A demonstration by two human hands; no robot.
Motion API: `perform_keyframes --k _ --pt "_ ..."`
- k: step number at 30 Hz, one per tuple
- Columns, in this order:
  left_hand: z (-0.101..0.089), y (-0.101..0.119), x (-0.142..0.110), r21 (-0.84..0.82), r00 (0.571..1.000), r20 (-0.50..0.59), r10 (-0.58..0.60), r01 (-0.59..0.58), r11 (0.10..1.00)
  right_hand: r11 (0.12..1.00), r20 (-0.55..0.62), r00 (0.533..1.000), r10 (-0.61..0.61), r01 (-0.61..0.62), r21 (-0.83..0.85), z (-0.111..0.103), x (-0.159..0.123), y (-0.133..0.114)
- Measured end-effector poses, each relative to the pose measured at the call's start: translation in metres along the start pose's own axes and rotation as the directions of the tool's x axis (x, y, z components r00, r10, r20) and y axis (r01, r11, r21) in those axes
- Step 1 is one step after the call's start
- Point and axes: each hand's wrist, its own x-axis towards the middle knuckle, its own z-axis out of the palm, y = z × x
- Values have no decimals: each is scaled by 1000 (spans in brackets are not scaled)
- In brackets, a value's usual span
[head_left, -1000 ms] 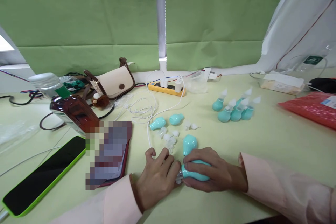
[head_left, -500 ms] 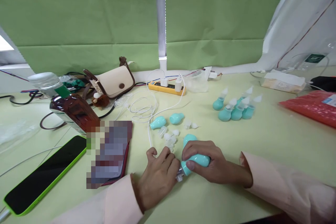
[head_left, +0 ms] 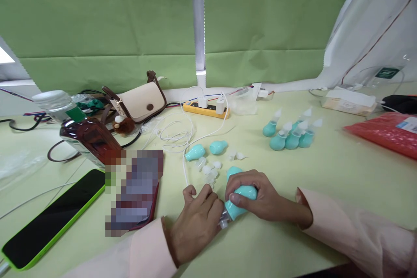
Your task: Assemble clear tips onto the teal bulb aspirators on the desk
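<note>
My right hand (head_left: 257, 193) wraps round a teal rubber squeeze bulb (head_left: 243, 204), its neck pointing left. Against that neck sits a clear plastic connector (head_left: 224, 219), gripped by my left hand (head_left: 197, 221), whose fingers partly hide it. Another teal bulb (head_left: 233, 172) lies just behind my right hand and is partly covered by it. Two loose bulbs lie farther back, one on the left (head_left: 195, 152) and one on the right (head_left: 218, 147). Small clear and white plastic parts (head_left: 211, 173) are heaped between them and my hands.
Several bulbs with white nozzles (head_left: 293, 139) stand at the back right. To the left are a green-cased phone (head_left: 55, 221), another phone (head_left: 138, 191) and a bottle (head_left: 93, 139). A handbag (head_left: 143, 102), a yellow power strip (head_left: 208, 109) and a red package (head_left: 384, 132) lie farther back.
My right hand has shifted its grip on the bulb, and the bulb's rounded end has tilted up and away. It now covers part of the bulb behind. My left hand stays in place.
</note>
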Motion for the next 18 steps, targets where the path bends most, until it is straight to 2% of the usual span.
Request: perform_keyframes --k 7,11,13,15,18 --pt "0 -1 0 -34 1000 12 3 -2 999 984 41 986 160 -163 73 -1 0 4" --pt "-3 -4 0 -23 994 -65 88 -89 996 896 -11 920 392 -379 231 -5 0 9" --pt "-5 -5 -1 -72 997 -45 56 -59 996 886 -60 917 395 -364 287 -9 0 11" --pt "-6 -7 0 -129 1000 -5 3 -3 992 899 -140 924 357 -299 319 -17 3 12" --pt "-5 -8 1 -179 997 51 -52 61 982 928 -337 888 311 -208 310 -31 8 16"
